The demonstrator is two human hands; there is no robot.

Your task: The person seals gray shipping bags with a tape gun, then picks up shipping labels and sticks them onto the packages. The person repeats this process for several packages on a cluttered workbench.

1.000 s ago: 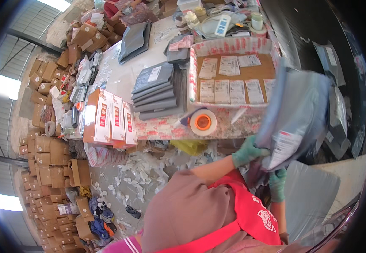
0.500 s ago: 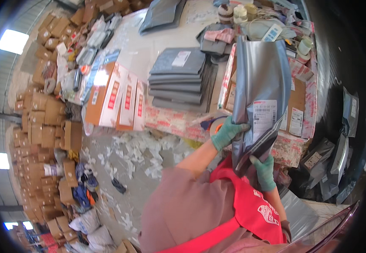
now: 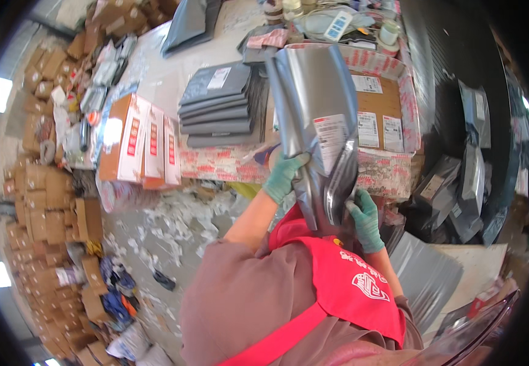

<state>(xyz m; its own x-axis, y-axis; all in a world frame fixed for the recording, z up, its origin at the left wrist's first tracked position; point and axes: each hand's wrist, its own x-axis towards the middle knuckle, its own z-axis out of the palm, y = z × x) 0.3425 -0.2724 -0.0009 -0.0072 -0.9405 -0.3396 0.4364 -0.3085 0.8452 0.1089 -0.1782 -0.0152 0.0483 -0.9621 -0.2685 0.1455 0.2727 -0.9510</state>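
Note:
A long grey plastic mailing bag (image 3: 313, 79) with a white label (image 3: 331, 137) hangs upright in front of me. My left hand (image 3: 286, 175), in a green glove, is closed on its left edge with the thumb on the front. At the lower right edge my right hand (image 3: 365, 219), gloved alike, is closed on the bag's folded side. Behind the bag lies an open carton (image 3: 386, 91) holding brown packages (image 3: 368, 128) with white labels. To the left sits a pile of folded grey mailing bags (image 3: 215, 119).
White-and-brown boxes (image 3: 139, 143) stand at the table's left front corner. A conveyor belt (image 3: 453, 55) runs along the right, with several grey parcels (image 3: 453, 189) near it. Scraps (image 3: 179, 219) litter the floor. Stacked cartons (image 3: 45, 207) rise at far left.
The whole view has shifted, so the table sits further left in it. The bag has tilted, its top leaning left, and its right side is folded further inward. Both hands keep hold.

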